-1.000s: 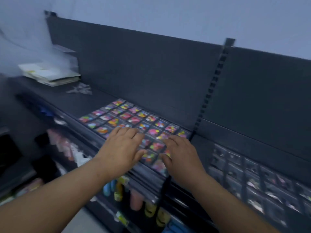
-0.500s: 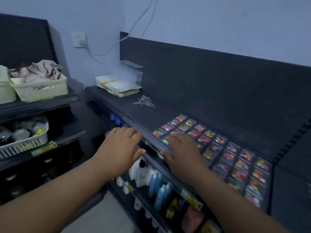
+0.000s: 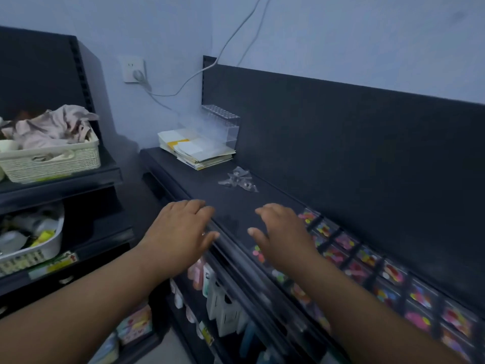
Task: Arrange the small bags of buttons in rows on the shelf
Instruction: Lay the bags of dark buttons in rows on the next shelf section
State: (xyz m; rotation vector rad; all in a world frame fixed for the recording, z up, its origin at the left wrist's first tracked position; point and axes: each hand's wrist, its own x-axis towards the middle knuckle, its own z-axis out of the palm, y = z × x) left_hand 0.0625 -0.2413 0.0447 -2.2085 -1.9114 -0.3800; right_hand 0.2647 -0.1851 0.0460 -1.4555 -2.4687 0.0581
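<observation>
Small clear bags of bright buttons (image 3: 367, 256) lie in rows on the dark shelf (image 3: 231, 203), running from the middle toward the lower right. A loose heap of clear bags (image 3: 238, 179) sits farther back on the bare part of the shelf. My left hand (image 3: 181, 229) hovers palm down over the shelf's front edge, fingers straight, holding nothing. My right hand (image 3: 282, 233) hovers palm down at the left end of the rows, fingers relaxed and empty, covering a few bags.
A stack of papers (image 3: 195, 151) and a clear plastic rack (image 3: 220, 124) stand at the shelf's back left. A cream basket of cloth (image 3: 49, 158) sits on the left unit, a white tray (image 3: 34, 237) below it. Bottles and packets (image 3: 220, 298) fill the lower shelf.
The view has swung left, so the rows now lie to the right. Both hands have shifted left along the shelf toward its bare part, still flat and empty.
</observation>
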